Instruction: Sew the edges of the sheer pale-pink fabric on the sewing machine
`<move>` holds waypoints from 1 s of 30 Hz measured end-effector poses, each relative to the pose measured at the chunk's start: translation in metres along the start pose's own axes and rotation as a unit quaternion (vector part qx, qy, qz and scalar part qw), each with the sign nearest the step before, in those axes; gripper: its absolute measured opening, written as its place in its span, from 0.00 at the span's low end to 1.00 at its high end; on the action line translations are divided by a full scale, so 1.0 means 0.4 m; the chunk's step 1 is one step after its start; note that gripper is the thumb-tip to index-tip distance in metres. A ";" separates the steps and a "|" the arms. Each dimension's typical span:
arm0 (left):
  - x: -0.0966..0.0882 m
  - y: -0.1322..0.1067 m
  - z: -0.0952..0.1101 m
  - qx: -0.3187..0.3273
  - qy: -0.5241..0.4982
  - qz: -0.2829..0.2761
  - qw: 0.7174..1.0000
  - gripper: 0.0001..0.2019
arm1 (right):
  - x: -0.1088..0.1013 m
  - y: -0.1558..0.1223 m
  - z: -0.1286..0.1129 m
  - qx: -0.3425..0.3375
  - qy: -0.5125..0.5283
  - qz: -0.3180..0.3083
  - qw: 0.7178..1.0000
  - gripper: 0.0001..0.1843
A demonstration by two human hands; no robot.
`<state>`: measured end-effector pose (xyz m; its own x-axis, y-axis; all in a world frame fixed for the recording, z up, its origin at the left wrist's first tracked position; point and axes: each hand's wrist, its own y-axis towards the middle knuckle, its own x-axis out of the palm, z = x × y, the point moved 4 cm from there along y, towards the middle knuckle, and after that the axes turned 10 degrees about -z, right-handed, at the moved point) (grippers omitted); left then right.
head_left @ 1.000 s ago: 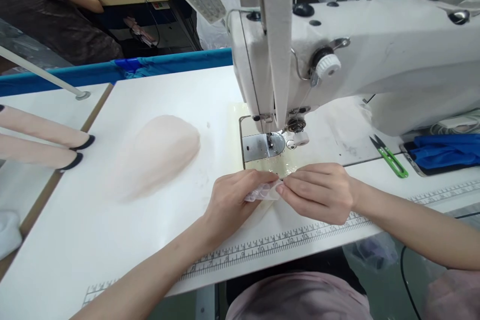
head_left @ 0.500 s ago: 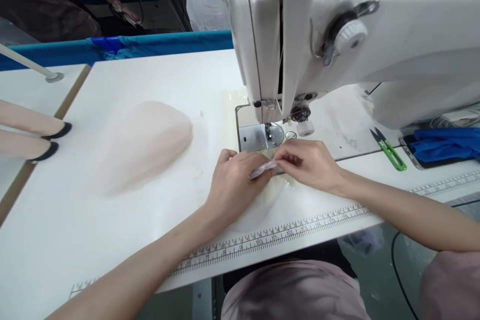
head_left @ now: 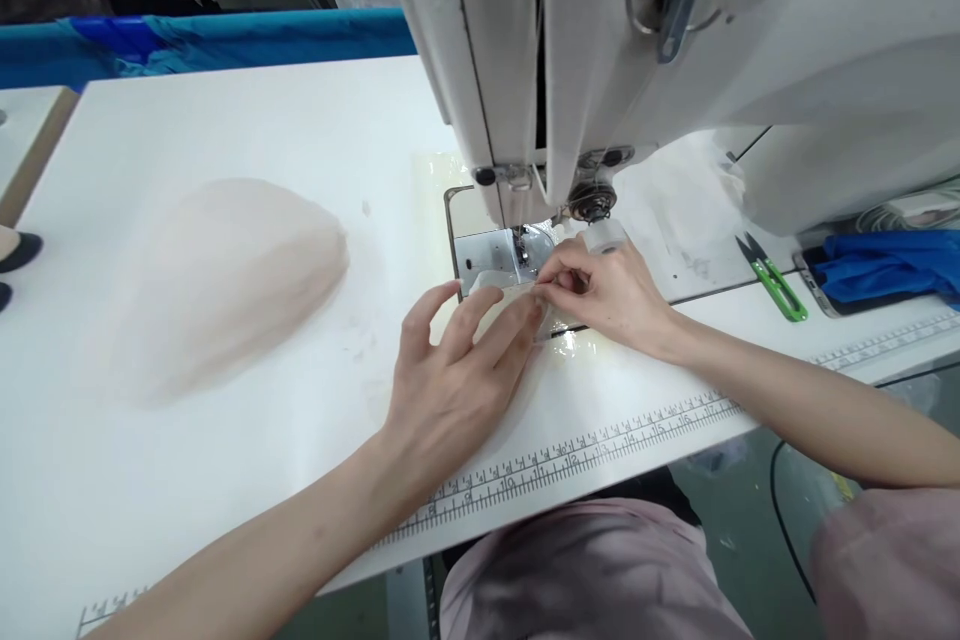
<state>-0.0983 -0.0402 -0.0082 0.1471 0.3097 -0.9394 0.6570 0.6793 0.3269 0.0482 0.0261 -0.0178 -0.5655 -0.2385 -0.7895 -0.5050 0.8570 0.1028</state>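
Observation:
A small piece of thin, see-through white fabric [head_left: 496,280] lies at the sewing machine's metal needle plate [head_left: 480,255], just in front of the presser foot [head_left: 520,245]. My left hand [head_left: 457,370] rests on it from the left, fingers spread and partly covering it. With thumb and forefinger pinched, my right hand [head_left: 611,295] grips the fabric's edge close beside the left fingertips. Above both hands stands the white sewing machine head [head_left: 495,50]. How the fabric lies under my left palm is hidden.
A sheer beige fabric piece [head_left: 255,280] lies on the white table [head_left: 360,480] to the left. Green thread snips [head_left: 776,285] and a phone with blue cloth [head_left: 892,270] on it are at the right. A printed ruler [head_left: 570,465] follows the front edge.
My left fingers have spread from a closed grip on the folded white strip, which now lies flatter near the foot. My right hand keeps pinching, nearer the needle. The camera view has moved closer.

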 end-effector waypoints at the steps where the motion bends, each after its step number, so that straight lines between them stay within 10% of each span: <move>1: 0.001 -0.001 -0.001 -0.007 -0.023 -0.018 1.000 0.18 | -0.001 -0.001 0.002 -0.002 -0.012 0.001 1.000 0.07; 17: 0.011 0.008 -0.025 -0.022 -0.040 -0.068 0.997 0.15 | -0.023 -0.029 0.005 -0.063 -0.307 0.027 0.949 0.17; 30: 0.012 0.011 -0.028 -0.021 0.014 -0.064 0.998 0.13 | 0.007 -0.056 -0.036 -0.165 -0.354 0.038 0.920 0.19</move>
<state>-0.1031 -0.0284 -0.0100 0.0435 0.2368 -0.9706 0.6380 0.7410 0.2094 0.0486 -0.0004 -0.0135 -0.0990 0.2738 -0.9567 -0.7187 0.6453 0.2591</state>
